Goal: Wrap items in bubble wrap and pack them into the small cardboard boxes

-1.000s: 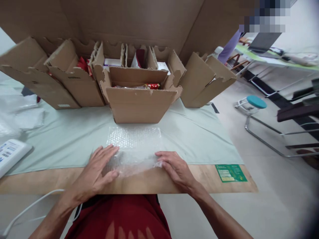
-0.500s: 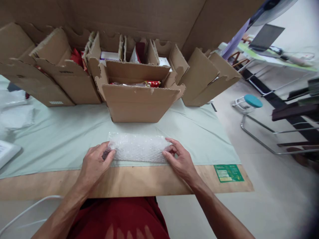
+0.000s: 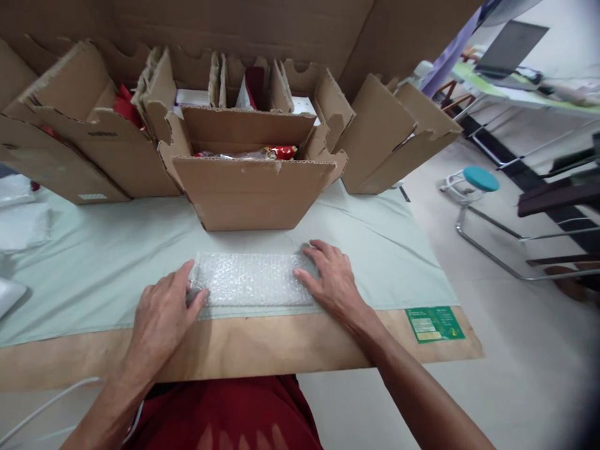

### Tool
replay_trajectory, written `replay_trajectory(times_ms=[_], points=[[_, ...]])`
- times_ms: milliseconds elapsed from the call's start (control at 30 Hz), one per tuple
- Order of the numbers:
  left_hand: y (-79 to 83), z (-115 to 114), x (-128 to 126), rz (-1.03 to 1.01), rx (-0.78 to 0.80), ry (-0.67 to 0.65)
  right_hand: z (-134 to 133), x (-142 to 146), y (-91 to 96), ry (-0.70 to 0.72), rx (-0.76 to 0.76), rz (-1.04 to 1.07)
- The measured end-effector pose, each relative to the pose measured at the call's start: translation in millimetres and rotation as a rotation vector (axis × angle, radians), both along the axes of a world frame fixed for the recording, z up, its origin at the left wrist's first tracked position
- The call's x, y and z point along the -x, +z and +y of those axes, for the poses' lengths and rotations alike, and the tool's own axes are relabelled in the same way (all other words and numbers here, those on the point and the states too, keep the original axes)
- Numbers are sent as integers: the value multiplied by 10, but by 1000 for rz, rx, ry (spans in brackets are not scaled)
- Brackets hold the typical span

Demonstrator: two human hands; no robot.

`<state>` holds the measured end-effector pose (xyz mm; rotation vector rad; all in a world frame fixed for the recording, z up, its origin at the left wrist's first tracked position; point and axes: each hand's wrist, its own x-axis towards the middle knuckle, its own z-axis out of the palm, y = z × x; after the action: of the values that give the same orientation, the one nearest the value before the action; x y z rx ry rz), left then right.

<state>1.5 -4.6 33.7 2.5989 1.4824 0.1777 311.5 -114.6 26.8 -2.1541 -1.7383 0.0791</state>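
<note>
A flat, folded piece of clear bubble wrap [image 3: 250, 279] lies lengthwise on the pale green cloth, close to the table's front edge. At its left end is my left hand [image 3: 165, 306], thumb and fingers apart around the corner. My right hand [image 3: 334, 278] rests at the opposite end with fingers spread, its thumb over the wrap. Neither hand is closed around it. Just behind the wrap stands an open cardboard box [image 3: 255, 194] with red and clear wrapped packets [image 3: 279, 152] showing inside.
Several cardboard bins [image 3: 375, 137] line the back against a tall cardboard wall. White padded sheets [image 3: 23, 226] lie at left. The bare wooden edge [image 3: 281, 344] runs along the front, with a green label [image 3: 435, 324] at right. A blue-topped stool [image 3: 480, 179] stands beyond the table.
Both hands have loosened from the wrap's ends and their fingers have spread. The left hand has shifted left; the wrap now lies flatter on the cloth. The view has turned slightly.
</note>
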Motion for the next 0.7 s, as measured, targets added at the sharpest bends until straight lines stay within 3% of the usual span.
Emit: replay_trajectory(times_ms=[167,300,500,600,700], points=[[-14,1,-40,-43,82,-6,97,122,22,52,-13,199],[50,93,-28,-109,14,-55,-211,272,150,-19,37,516],[160,288,-433,-102,-182,-181,-761,757,259,205,255,797],[150,267,-653,-95,-197,-244,-892,933,239,260,288,854],[141,120,-612,-210,-204,-314,-921,967,243,208,309,945]])
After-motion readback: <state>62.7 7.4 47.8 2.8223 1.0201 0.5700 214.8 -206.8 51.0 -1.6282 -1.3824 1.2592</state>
